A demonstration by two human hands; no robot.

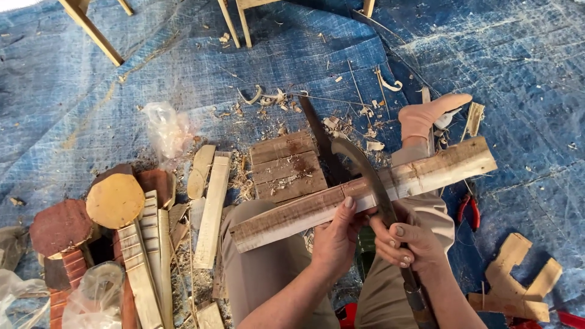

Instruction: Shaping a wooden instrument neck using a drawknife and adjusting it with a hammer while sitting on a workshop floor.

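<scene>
The person sat on a blue tarp (499, 55) w/ legs stretched out, a long plank (426, 170) laid across the lap & the right knee. The left hand (335, 234) gripped the plank near its middle from below, fingers wrapped round the edge, thumb on top. The right hand (405, 240) was clenched on the handle of a curved blade (365, 173); the blade lay across the plank's top face, tip pointing away from the person. The two hands were just beside each other.

Beyond the plank a small slatted board (286, 164) lay on the tarp, w/ shavings (268, 100) scattered behind it. At left was a pile of wood pieces: a round disc (114, 200), flat strips (212, 210) & notched sticks (137, 256). Red-handled pliers (468, 210) lay near the right leg, a cut wood shape (515, 280) farther right. Chair legs (91, 27) stood at the top edge.
</scene>
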